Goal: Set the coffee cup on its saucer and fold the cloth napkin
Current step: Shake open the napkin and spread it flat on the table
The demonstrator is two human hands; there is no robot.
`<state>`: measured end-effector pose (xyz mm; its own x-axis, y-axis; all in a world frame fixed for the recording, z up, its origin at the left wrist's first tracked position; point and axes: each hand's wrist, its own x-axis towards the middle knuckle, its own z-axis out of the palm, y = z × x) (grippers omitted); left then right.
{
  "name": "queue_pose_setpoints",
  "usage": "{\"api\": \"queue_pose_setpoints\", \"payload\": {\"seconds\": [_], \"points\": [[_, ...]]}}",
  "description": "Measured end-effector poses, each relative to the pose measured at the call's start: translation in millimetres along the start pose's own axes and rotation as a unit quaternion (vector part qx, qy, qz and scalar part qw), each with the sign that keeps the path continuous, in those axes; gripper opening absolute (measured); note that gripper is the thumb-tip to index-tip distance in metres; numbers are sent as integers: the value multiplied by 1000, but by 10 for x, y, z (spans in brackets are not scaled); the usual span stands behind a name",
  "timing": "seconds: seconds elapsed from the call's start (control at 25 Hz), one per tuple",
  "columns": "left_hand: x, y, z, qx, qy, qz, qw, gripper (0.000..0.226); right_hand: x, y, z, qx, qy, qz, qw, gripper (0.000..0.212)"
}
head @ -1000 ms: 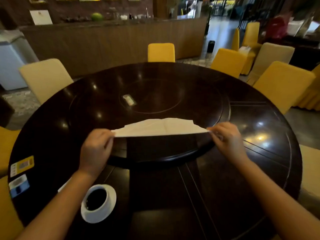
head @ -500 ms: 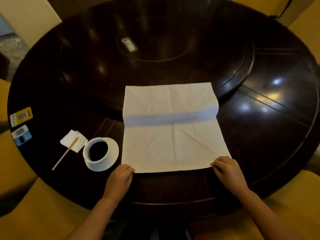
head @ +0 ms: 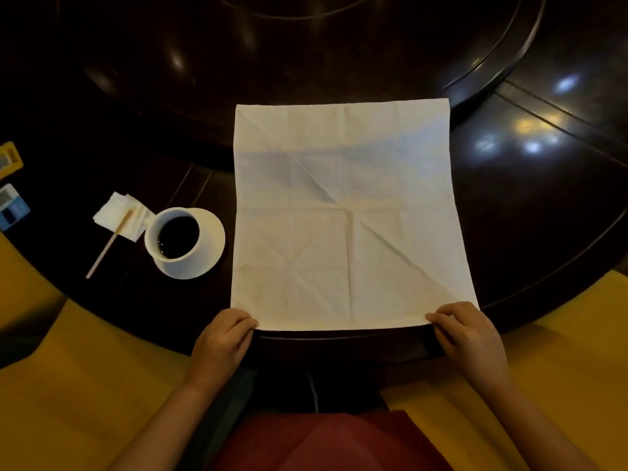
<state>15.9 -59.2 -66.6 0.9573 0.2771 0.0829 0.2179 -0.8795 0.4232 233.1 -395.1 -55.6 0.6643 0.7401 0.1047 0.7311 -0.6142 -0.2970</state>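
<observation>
A white cloth napkin [head: 346, 215] lies spread flat and creased on the dark round table [head: 530, 212], its far part resting on the raised turntable. My left hand [head: 222, 338] pinches its near left corner and my right hand [head: 467, 334] pinches its near right corner, both at the table's front edge. To the napkin's left, a white cup [head: 175, 237] full of black coffee stands on its white saucer [head: 214, 243].
A wooden stir stick [head: 107, 246] and a small folded paper napkin [head: 117, 215] lie left of the cup. Two small cards [head: 10, 185] sit at the far left edge. The turntable rim [head: 503, 62] curves across the back. Yellow seats flank my lap.
The napkin, held stretched in the air a second ago, now lies spread flat on the table. My hands drew its near edge toward me, and my view tilted down and closer.
</observation>
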Motion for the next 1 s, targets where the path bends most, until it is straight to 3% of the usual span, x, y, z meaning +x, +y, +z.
{"api": "queue_pose_setpoints", "payload": {"seconds": [0.2,0.32,0.48,0.68,1.0], "points": [[-238,-19,0,3,-5,38,999,39,-202,-84,-48,-27,-40,-7,999,27],[-349,-10,-37,3,-14,34,999,38,-288,-135,-71,-15,-36,1,999,18],[-127,333,77,55,0,-37,998,60,-12,-631,143,16,-2,43,999,44],[627,872,562,167,-75,-62,981,62,626,-1299,657,-8,-84,72,994,53],[524,213,511,146,-98,-121,977,65,443,-386,581,-86,-94,92,988,61]]}}
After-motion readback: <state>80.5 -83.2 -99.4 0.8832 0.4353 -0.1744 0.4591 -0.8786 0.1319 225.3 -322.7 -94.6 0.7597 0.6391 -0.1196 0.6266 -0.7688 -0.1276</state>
